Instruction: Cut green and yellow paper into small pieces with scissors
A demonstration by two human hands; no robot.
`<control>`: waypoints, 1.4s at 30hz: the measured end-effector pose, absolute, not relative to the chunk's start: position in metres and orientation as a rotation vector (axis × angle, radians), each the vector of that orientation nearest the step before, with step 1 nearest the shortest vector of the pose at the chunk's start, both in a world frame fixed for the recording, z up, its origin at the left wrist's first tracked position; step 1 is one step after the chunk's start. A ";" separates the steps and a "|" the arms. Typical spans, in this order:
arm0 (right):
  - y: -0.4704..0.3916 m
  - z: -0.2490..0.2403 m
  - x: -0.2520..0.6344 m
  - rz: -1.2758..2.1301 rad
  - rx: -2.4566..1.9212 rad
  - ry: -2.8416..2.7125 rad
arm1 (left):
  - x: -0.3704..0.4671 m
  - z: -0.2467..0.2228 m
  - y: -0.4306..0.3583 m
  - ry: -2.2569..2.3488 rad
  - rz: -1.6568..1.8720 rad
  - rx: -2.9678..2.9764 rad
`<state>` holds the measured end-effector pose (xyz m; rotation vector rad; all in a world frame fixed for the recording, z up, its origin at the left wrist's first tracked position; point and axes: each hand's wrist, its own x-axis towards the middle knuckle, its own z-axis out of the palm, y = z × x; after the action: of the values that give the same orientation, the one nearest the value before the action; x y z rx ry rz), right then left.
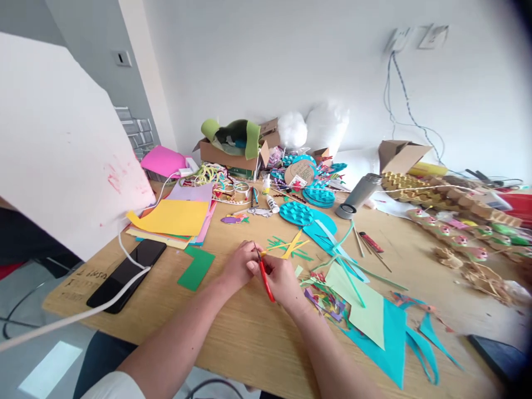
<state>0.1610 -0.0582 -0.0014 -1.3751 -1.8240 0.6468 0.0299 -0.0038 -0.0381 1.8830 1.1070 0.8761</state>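
Observation:
My right hand (285, 280) is closed around a pair of red-handled scissors (267, 281), whose blades point up and away from me. My left hand (243, 265) is pinched close beside the blades; whatever its fingers hold is too small to make out. Just beyond both hands lie thin green paper strips (305, 256) and yellow paper strips (294, 244). Left of my left hand, an L-shaped green paper piece (197, 270) rests flat on the wooden table (241, 338).
Stacked coloured paper (178, 217) and a phone (128, 274) with a white cable lie left. Paper scraps (328, 305), pale green paper (368, 313) and blue sheets (393, 338) spread right. A grey flask (359, 194), glue bottle (272, 204) and open carton (228, 154) stand or lie farther back.

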 end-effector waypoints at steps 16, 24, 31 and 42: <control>-0.047 0.015 0.182 0.711 -1.290 -1.275 | 0.011 -0.008 0.000 0.760 1.210 0.587; -0.043 0.005 0.176 0.882 -1.281 -1.424 | 0.018 -0.009 -0.004 0.807 1.156 0.664; -0.041 0.009 0.174 0.845 -1.290 -1.316 | 0.024 -0.011 -0.010 0.797 1.030 0.841; -0.050 0.004 0.174 0.561 -1.267 -1.097 | 0.021 0.007 -0.010 0.959 1.132 0.846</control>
<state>0.1742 -0.0497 0.0043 -1.2672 -1.0970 0.5613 0.0210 -0.0104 0.0068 0.8462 0.9589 1.1315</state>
